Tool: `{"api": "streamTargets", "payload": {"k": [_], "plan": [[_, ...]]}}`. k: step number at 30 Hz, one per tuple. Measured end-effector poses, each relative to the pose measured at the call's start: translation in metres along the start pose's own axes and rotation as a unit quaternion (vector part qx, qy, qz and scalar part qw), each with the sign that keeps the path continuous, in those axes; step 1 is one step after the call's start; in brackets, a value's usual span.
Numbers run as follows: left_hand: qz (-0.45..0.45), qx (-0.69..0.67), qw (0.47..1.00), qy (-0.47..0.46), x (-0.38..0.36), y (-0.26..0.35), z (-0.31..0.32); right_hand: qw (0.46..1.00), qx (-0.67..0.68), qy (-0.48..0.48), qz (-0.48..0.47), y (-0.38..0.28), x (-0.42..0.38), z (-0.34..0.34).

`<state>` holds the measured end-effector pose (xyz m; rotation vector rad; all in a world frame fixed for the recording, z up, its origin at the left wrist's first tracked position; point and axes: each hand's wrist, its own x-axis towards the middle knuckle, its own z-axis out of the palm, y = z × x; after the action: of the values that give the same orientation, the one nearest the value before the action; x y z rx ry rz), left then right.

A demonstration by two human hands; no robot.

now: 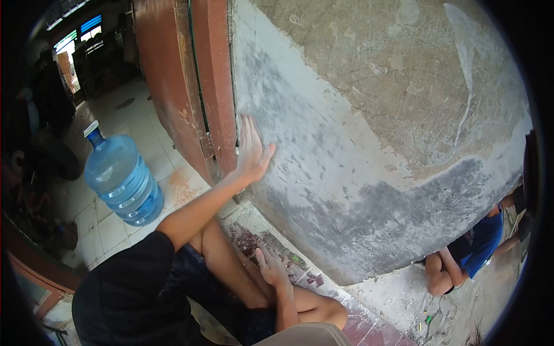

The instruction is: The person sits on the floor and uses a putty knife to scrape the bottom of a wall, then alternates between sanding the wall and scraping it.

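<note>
My left hand (252, 151) reaches up to the wall (323, 150), its fingers stretched and lying flat by the edge beside the reddish-brown door frame (213, 75). Whitish dust coats the hand. Pale and dark grey coating covers the lower wall, with rough bare brownish plaster above. Lower down, my right hand (273, 269) hovers over my bent legs with its fingers apart and nothing visible in them. Just past it, a small green item (295, 259) lies on the dusty, red-stained sill (248, 230) at the wall's foot.
A large blue water jug (124, 179) stands on the white tiled floor (107, 233) inside the doorway. Another person in a blue shirt (487, 239) sits around the wall's corner at right. A small green object (429, 319) lies on the dusty ground nearby.
</note>
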<state>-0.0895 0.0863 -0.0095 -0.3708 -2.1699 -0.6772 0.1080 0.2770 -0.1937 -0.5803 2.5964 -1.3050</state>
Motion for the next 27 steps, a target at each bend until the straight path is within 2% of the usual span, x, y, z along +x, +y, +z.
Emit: {"api": "streamTargets", "payload": {"k": [2,4,7,13,15,18,20,22,24,26,27], "plan": [[0.076,-0.009,0.995,0.064,0.061,0.008,-0.03,1.0,-0.012,0.003,0.002,-0.005,0.001,-0.003],[0.09,-0.001,0.993,0.077,0.106,0.017,-0.055,1.0,-0.016,-0.004,0.003,-0.004,0.005,0.0],[0.119,0.017,0.987,0.105,0.11,0.012,-0.054,1.0,-0.021,-0.004,0.003,-0.006,0.012,-0.001],[0.064,0.026,0.995,0.068,-0.013,-0.002,0.008,0.999,-0.026,0.023,-0.021,-0.001,0.008,-0.002],[0.037,0.013,0.999,-0.003,-0.034,-0.008,0.008,0.999,-0.033,0.018,-0.012,0.0,0.0,0.001],[0.041,0.005,0.998,0.055,0.033,0.002,-0.02,0.999,-0.036,0.009,0.002,0.002,-0.009,0.003],[0.081,0.034,0.99,0.106,0.098,0.014,-0.047,0.999,-0.047,-0.02,0.017,-0.005,-0.011,0.001],[0.088,0.026,0.99,0.111,0.146,0.026,-0.076,0.998,-0.042,-0.041,0.017,-0.01,-0.008,-0.004],[0.101,0.043,0.987,0.116,0.15,0.029,-0.082,0.998,-0.035,-0.053,0.02,-0.014,-0.003,-0.008],[0.118,0.055,0.985,0.115,0.141,0.032,-0.071,0.999,-0.027,-0.018,0.001,-0.015,-0.003,-0.007],[0.09,0.024,0.989,0.119,0.117,0.027,-0.054,1.0,-0.025,-0.011,0.002,-0.013,-0.003,-0.006]]}}
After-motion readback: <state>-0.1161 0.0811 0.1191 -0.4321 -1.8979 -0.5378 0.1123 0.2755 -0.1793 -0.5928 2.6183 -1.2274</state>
